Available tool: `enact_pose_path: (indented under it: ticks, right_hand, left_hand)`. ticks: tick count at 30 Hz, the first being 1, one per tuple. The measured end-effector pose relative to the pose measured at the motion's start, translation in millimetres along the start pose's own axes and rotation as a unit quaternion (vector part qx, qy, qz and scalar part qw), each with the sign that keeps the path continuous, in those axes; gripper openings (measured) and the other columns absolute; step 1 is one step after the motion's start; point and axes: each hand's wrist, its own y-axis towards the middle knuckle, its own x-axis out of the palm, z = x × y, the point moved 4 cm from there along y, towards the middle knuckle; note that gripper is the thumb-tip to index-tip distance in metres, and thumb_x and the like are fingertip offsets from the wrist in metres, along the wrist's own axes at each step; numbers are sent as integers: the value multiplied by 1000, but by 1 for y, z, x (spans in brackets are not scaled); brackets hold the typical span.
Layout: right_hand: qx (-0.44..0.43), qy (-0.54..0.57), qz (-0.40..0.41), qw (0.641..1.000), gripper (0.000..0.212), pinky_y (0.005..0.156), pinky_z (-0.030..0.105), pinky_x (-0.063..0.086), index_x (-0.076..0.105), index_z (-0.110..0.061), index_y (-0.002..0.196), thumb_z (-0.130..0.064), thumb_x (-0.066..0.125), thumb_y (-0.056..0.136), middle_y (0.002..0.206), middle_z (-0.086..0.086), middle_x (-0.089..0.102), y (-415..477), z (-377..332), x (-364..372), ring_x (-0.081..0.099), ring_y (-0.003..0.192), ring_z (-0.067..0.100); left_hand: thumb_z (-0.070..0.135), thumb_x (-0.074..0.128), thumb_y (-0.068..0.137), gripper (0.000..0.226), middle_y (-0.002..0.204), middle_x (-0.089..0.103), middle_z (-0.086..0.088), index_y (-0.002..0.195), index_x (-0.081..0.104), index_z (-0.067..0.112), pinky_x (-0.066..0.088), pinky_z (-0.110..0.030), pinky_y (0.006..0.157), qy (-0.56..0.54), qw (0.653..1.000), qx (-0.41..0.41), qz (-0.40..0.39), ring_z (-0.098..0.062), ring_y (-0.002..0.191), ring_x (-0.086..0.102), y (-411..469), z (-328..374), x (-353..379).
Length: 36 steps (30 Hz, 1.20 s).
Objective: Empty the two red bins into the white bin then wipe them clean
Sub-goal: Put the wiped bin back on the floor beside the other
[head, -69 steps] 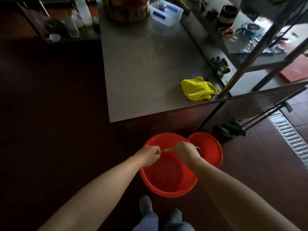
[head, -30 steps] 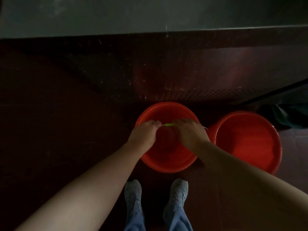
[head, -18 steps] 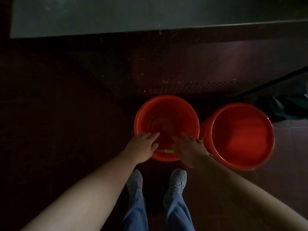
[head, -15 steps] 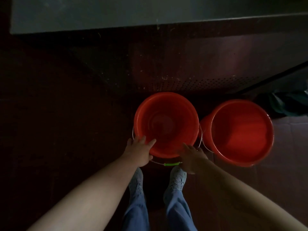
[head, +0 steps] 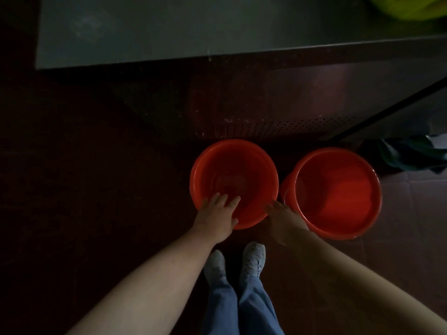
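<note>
Head view: two red bins stand on the dark floor below the desk (head: pixel 193 27) edge. One red bin (head: pixel 210 165) is at frame centre and the second red bin (head: pixel 314 165) is just to its right. The white bin is out of sight. The left hand (head: pixel 216 216) lies over the centre bin's near rim with fingers spread. The right hand (head: pixel 283 221) reaches its near-right edge with fingers straight and holding nothing, probably to steady the bin once it is set down. A second ago both hands pinched the green-gripped wire handle above this bin; now they have let go and the handle no longer shows. A yellow cloth (head: pixel 411 6) peeks in at the upper right.
</note>
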Motion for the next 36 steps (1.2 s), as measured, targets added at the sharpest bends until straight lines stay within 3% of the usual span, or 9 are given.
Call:
enact_pose_path:
  ticks: [8, 13, 18, 28, 32, 36]
  right_hand:
    - [70, 41, 17, 997, 59, 119, 47, 27, 21, -34, 159, -39, 40, 103, 166, 6, 21, -40, 47, -12, 25, 151, 28]
    - [111, 78, 30, 990, 68, 119, 45, 25, 19, -32, 160, -32, 52, 100, 168, 4, 16, -53, 106, -14, 18, 153, 26]
    - [126, 71, 21, 989, 76, 120, 44, 22, 13, -32, 161, -28, 56, 98, 168, 2, 13, -54, 180, 17, 15, 154, 24]
    - [73, -5, -30, 997, 83, 124, 44, 7, 5, -32, 161, -48, 55, 97, 169, 2, 10, 9, 320, 112, 6, 156, 22]
    - [39, -43, -56, 997, 74, 124, 47, 6, 15, -28, 160, -45, 52, 98, 167, 1, 19, 27, 350, 135, 13, 155, 23]
    - [4, -78, -46, 996, 47, 121, 45, 21, 49, -27, 143, -41, 51, 98, 148, -4, 51, 37, 356, 139, 42, 140, 20]
  left_hand:
    - [45, 43, 103, 68, 167, 17, -5, 160, 8, 35, 9, -52, 124, 31, 998, 50, 25, -29, 155, 6, 1, 49, -16]
    - [45, 42, 104, 65, 167, 17, -3, 160, 10, 35, 7, -52, 124, 55, 995, 79, 29, -27, 155, 5, 19, 100, -13]
    - [46, 43, 103, 66, 167, 18, -2, 160, 12, 34, 7, -50, 125, 58, 992, 107, 33, -24, 155, 6, 61, 163, 19]
    - [42, 47, 103, 64, 167, 16, 0, 159, 17, 32, 1, -51, 125, 80, 987, 136, 37, -20, 156, 1, 167, 242, 130]
    - [45, 51, 101, 67, 167, 18, 0, 158, 19, 33, -9, -54, 123, 107, 985, 131, 17, -20, 156, 1, 189, 246, 166]
    - [40, 53, 101, 61, 165, 26, -1, 156, 28, 33, -17, -60, 119, 138, 983, 123, 19, -22, 155, 6, 194, 247, 185]
